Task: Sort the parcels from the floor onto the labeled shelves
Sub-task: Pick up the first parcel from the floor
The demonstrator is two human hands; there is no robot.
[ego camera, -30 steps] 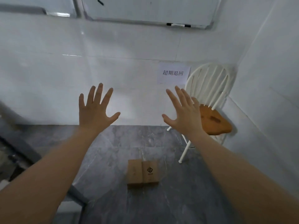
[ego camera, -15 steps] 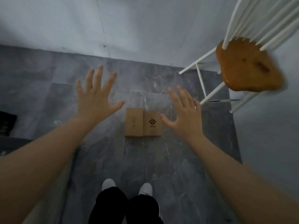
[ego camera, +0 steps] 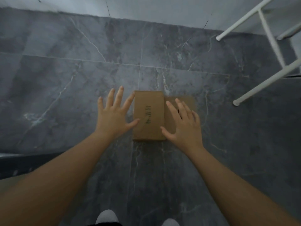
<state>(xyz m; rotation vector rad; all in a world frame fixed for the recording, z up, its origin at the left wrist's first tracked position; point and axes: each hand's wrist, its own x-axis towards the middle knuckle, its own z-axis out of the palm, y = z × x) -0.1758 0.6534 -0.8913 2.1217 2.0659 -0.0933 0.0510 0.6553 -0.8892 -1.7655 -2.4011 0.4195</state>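
Observation:
Two brown cardboard parcels lie side by side on the grey marble floor. The left parcel (ego camera: pixel 149 115) has dark handwriting on its top. The right parcel (ego camera: pixel 187 99) is lower and mostly hidden under my right hand (ego camera: pixel 184 128), which hovers over it with fingers spread and its thumb over the left parcel's right edge. My left hand (ego camera: pixel 114 116) is spread open just left of the left parcel, thumb tip at its left edge. Neither hand grips anything.
White chair legs (ego camera: pixel 267 82) stand at the right, close to the parcels. The white wall (ego camera: pixel 146 7) runs along the top. A dark object (ego camera: pixel 19 163) lies at the left edge. My white shoes (ego camera: pixel 106 216) are at the bottom.
My view has tilted from the wall and chair down onto the floor. Both open hands have come down and closed in on the two parcels.

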